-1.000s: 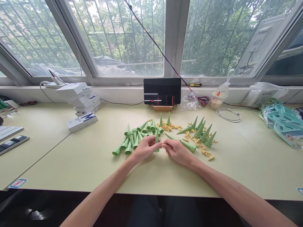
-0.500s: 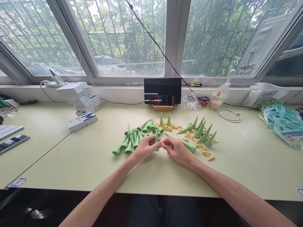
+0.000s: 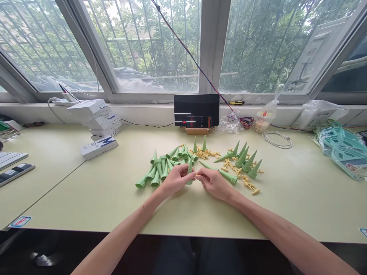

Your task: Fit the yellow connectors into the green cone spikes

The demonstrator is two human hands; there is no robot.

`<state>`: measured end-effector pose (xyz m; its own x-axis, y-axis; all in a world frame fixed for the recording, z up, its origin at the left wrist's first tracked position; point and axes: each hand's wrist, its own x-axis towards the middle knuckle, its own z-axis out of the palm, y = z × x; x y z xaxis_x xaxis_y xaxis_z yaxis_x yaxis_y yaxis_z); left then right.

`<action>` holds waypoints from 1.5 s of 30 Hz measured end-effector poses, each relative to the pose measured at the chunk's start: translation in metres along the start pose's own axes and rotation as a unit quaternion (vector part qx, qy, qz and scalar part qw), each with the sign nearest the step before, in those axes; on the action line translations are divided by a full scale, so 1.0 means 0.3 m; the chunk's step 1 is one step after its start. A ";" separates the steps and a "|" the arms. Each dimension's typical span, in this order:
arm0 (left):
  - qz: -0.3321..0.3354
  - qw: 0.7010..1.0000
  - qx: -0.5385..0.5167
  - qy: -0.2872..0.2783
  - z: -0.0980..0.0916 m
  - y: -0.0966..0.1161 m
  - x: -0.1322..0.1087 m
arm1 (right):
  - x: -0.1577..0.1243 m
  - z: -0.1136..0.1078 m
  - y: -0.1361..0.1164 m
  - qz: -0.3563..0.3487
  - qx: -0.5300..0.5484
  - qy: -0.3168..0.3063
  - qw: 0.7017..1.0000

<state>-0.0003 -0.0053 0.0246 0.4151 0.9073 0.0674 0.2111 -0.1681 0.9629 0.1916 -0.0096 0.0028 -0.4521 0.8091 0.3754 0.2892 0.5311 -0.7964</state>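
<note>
Pointing upward, a green plastic watering spike point(image 3: 190, 168) is gripped between the thumb and fingers of my left hand point(image 3: 177, 178). My right hand point(image 3: 212, 182) pinches a small yellow valve piece point(image 3: 196, 175) against the spike's right side, low down; fingertips cover most of it. Left of my hands lies a heap of green spikes point(image 3: 158, 166). Another spike point(image 3: 229, 177) lies on its side just beyond my right hand. Several spikes point(image 3: 242, 157) stand to the right among loose yellow valves point(image 3: 251, 186). Two more spikes point(image 3: 203, 143) stand behind, beside a pile of yellow valves point(image 3: 207, 154).
A phone point(image 3: 198, 122) leans on a dark screen point(image 3: 196, 105) at the back. White boxes point(image 3: 99, 147) are stacked at left. A cable point(image 3: 276, 139), a bagged cup point(image 3: 263, 119) and wrapped turquoise plastic pieces point(image 3: 342, 149) lie at right. The table's front edge point(image 3: 189, 235) runs below my forearms.
My right fingertips have closed in slightly on the yellow valve, and less of it shows now. My left hand and its spike have hardly moved.
</note>
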 end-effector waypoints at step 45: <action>-0.005 1.000 -0.015 -0.015 -0.005 -0.019 0.004 | -0.007 0.005 0.018 -0.002 -0.008 0.002 1.000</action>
<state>-0.0024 -0.0027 0.0197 0.4387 0.8972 0.0502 0.1888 -0.1466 0.9710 0.1927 -0.0088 -0.0029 -0.4502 0.8077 0.3806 0.3009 0.5386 -0.7870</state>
